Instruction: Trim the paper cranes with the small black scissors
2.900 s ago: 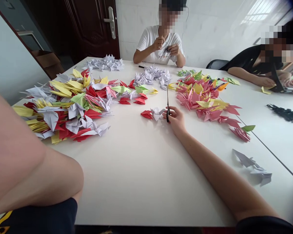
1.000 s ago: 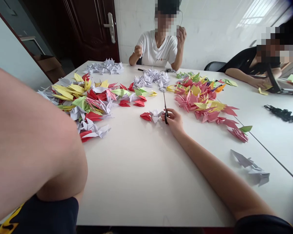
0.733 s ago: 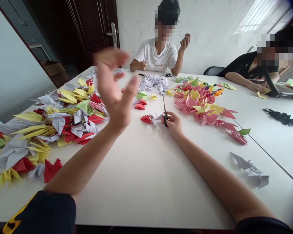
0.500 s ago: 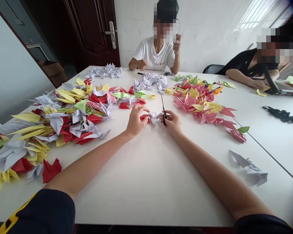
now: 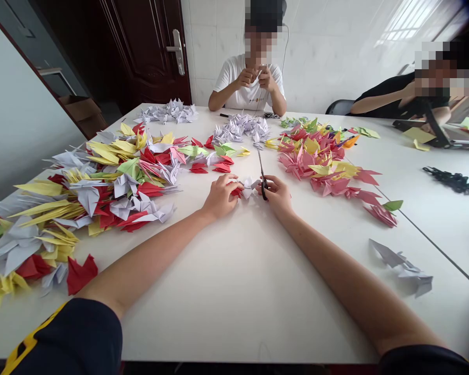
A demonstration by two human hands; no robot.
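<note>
My left hand (image 5: pixel 220 198) is closed around a small red folded paper crane (image 5: pixel 236 191), partly hidden by the fingers. Right beside it, between both hands, a white paper crane (image 5: pixel 249 186) rests on the table. In my right hand (image 5: pixel 280 197) are scissors with black handles (image 5: pixel 264 188), their blades pointing away from me. The fingertips of this hand come near or touch the white crane's right end; which one I cannot tell.
A big mixed heap of paper cranes (image 5: pixel 82 195) covers the table's left side. Pink and yellow cranes (image 5: pixel 316 161) lie to the right, white ones (image 5: pixel 240 129) farther back. A lone grey-white crane (image 5: pixel 404 268) and black cord (image 5: pixel 453 179) lie at right. Two people sit across.
My left fingers have closed over the red crane. The person opposite has brought both hands together at chest height. The person at right has raised an arm toward the head.
</note>
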